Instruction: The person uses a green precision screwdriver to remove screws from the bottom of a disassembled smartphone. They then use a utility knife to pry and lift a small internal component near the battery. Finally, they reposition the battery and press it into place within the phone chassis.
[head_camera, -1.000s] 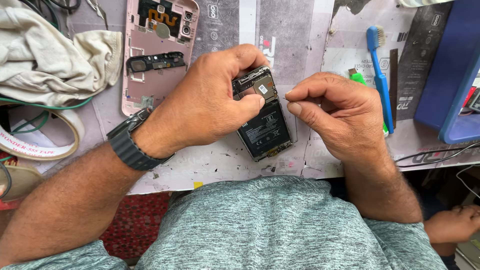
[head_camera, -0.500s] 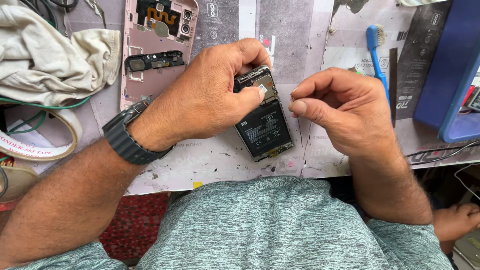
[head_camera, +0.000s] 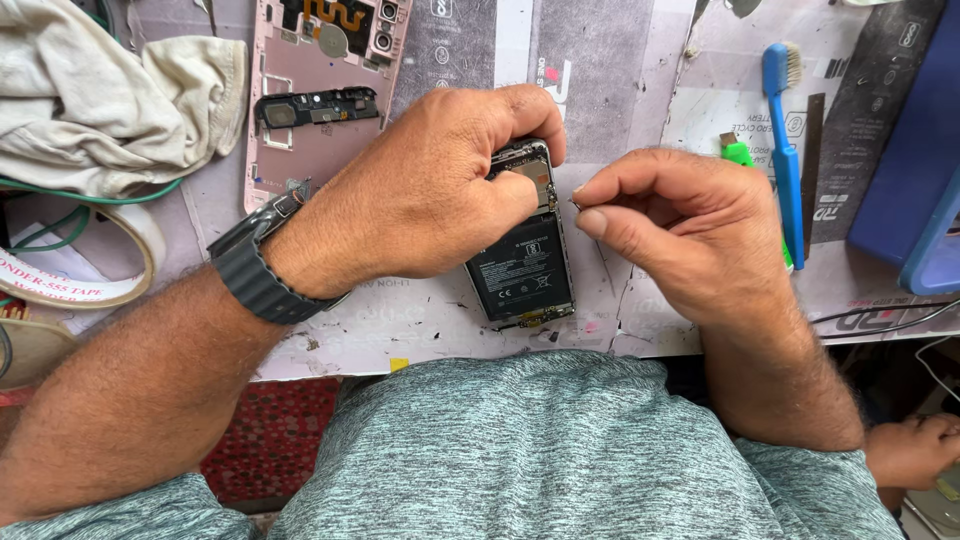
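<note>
**Colours on the bench**

Opened phone (head_camera: 522, 265): black battery, coppery-orange top. Back cover (head_camera: 320, 90): pale pink. Toothbrush (head_camera: 783, 140): blue. Cloth (head_camera: 110, 95): off-white, stained. Watch strap (head_camera: 255, 275): dark grey. Shirt (head_camera: 540, 450): heathered grey-green. Surface (head_camera: 620, 80): grey-and-white printed paper.

Materials and finishes on the repair desk

We are seeing an opened phone (head_camera: 522, 245) showing a matt black battery face framed in thin bare metal, while our left hand (head_camera: 425, 195) is wearing a watch strap (head_camera: 262, 280) of dull grey ribbed rubber. The pink back cover (head_camera: 320, 90) is looking like smooth satin plastic, the rag (head_camera: 110, 95) is lying as creased, off-white cloth, and the toothbrush (head_camera: 785, 140) is shining in glossy blue plastic. Scuffed, stained printed paper is covering the desk (head_camera: 640, 80); our shirt (head_camera: 560, 450) is showing a soft heathered knit.
</note>
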